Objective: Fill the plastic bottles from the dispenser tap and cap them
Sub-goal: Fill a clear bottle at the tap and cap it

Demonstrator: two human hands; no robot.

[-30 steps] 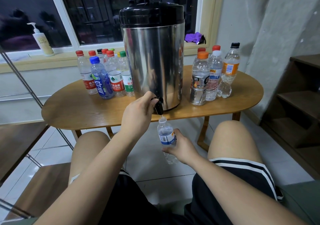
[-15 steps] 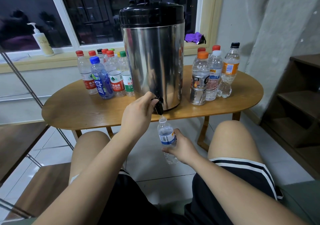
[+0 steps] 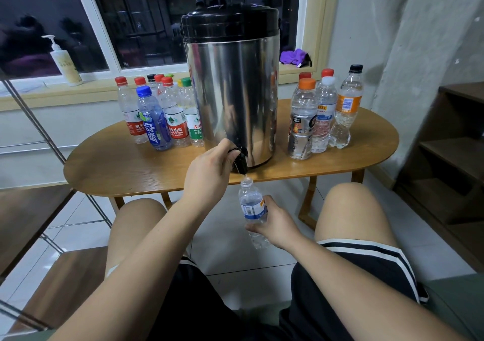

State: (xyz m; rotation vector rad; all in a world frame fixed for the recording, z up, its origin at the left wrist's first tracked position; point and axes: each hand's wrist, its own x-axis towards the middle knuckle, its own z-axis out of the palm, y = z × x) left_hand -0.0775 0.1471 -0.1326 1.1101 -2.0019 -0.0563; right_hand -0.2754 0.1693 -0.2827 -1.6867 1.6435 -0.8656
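A steel dispenser [image 3: 233, 86] with a black lid stands on the oval wooden table [image 3: 125, 165]. My left hand [image 3: 209, 173] grips its black tap [image 3: 241, 161] at the table's front edge. Just below the spout, my right hand [image 3: 275, 225] holds a small clear uncapped bottle [image 3: 252, 207] with a blue-and-white label, its mouth under the tap. Several capped bottles [image 3: 157, 115] stand left of the dispenser, and several more capped bottles [image 3: 322, 112] stand to its right.
A pump bottle [image 3: 65, 63] and a purple cloth [image 3: 294, 56] sit on the windowsill behind. A dark wooden shelf [image 3: 445, 170] stands at the right. Metal rods and wooden boards [image 3: 31, 209] lie at the left. My knees flank the tiled floor below the table.
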